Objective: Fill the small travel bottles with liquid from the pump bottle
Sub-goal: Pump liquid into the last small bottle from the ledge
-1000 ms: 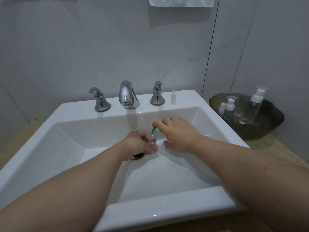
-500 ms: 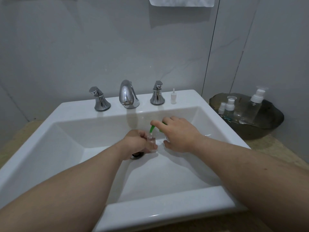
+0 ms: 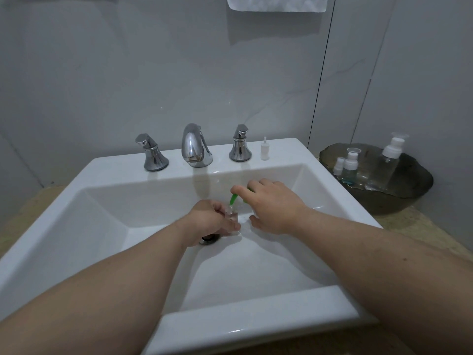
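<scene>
Over the drain [image 3: 210, 239], my left hand [image 3: 204, 219] wraps its fingers round the small travel bottle [image 3: 232, 217] and my right hand [image 3: 275, 208] curls over the green pump nozzle [image 3: 233, 200] at its mouth; any wobble could spill liquid.

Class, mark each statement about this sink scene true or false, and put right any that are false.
1. The left hand holds a small clear bottle over the sink. True.
2. The right hand is on a green pump whose spout points down at the small bottle's mouth. True.
3. Water is running from the faucet. False: no stream leaves it.
4. The dark bowl holds just one bottle. False: three white-topped bottles stand in it.
5. A small white cap stands on the sink ledge, right of the taps. True.
</scene>
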